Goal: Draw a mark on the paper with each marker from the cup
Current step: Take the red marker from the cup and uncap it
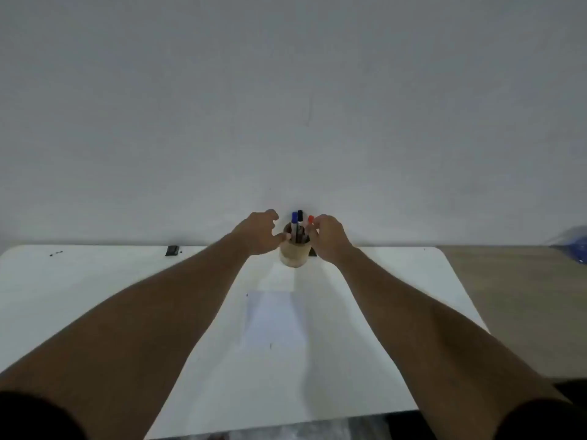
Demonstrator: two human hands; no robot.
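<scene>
Fingers (309, 231) touch red marker (310, 220) (in cup (293, 257)).

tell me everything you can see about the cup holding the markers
The cup is a small, plain tan cylinder, possibly wood or cardboard. It stands upright at the far edge of the white table, near the wall, just beyond the paper. Three capped markers stand in it: blue, black and red. The left hand touches its rim with a fingertip; the right hand is at the red marker, its grip hidden.
</scene>
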